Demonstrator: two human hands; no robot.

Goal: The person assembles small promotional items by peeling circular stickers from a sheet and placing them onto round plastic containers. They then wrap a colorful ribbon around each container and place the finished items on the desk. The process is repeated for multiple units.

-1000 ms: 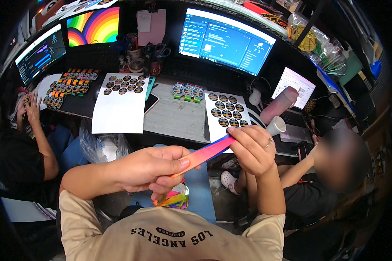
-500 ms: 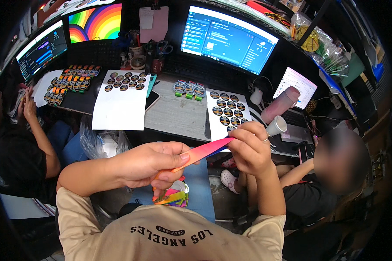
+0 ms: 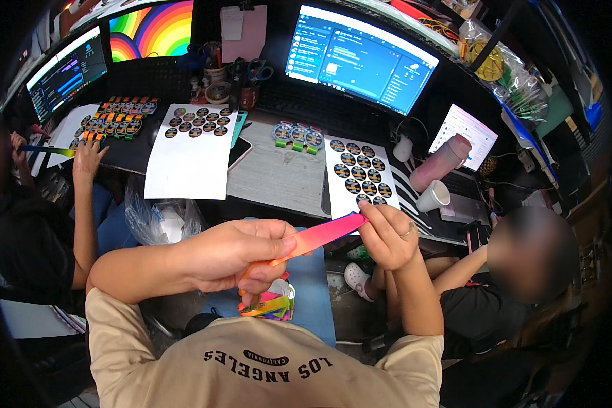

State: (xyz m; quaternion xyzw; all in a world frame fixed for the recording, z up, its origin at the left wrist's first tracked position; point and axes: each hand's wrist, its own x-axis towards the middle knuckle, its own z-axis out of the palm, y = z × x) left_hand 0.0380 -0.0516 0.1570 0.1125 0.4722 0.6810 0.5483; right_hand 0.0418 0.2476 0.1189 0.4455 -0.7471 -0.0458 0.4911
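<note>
A pink-to-orange ribbon (image 3: 325,233) with a dark blue underside is stretched between my hands above my lap. My left hand (image 3: 241,253) is closed on its orange part, the thumb pressed flat on top. At the pink end, the fingertips of my right hand (image 3: 391,236) pinch the fabric; a ring is on one finger. Below my left hand, a bunch of medals with bright ribbons (image 3: 277,302) lies on my lap, partly hidden by the hand and shirt. Whether the held ribbon joins one of these medals cannot be made out.
On the desk (image 3: 272,180) lie sticker sheets (image 3: 189,166), (image 3: 347,153) and medals (image 3: 297,138). A white cup (image 3: 434,197) and pink bottle (image 3: 442,163) stand at right. Co-workers sit on both sides; the left one's hand (image 3: 88,158) is at more medals (image 3: 119,119).
My right hand has dropped slightly and its fingers have tilted; the ribbon's pink face shows wider. The co-worker at left has reached to the desk medals and now holds a ribbon.
</note>
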